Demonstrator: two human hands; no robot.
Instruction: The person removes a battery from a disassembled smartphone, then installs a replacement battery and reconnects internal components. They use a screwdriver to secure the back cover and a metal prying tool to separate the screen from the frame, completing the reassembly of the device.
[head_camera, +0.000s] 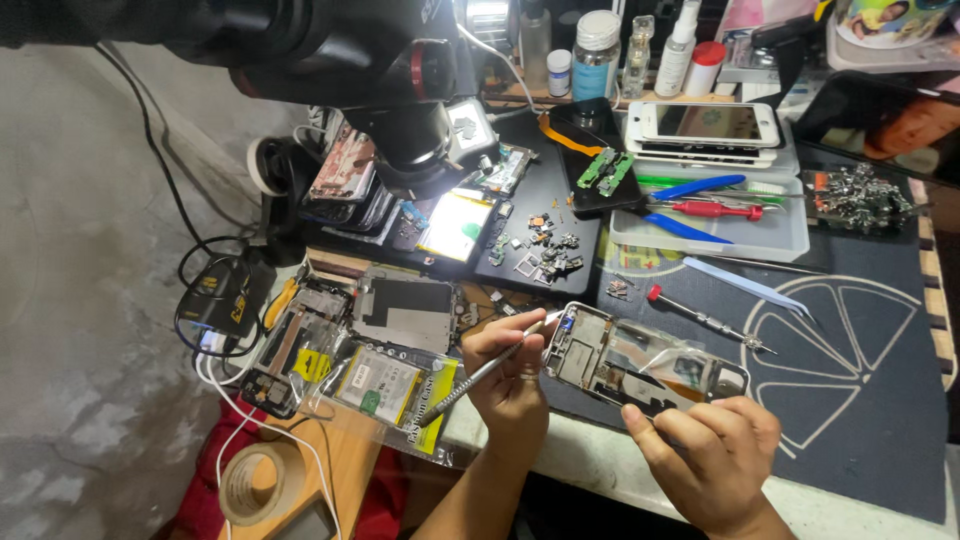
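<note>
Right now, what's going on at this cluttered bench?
A person is working on an opened phone frame over a dark mat. The right hand steadies the frame's near end, while the left hand holds a thin metal tool with its tip at the frame's left corner. A red-handled screwdriver lies on the mat behind, and a white tray of tools sits further back.

- Opened phone frame: lower centre, between left hand and right hand.
- Screwdriver: just above the frame.
- Tray: upper right.
- Tape roll: lower left.
- Microscope: upper centre-left.
</note>
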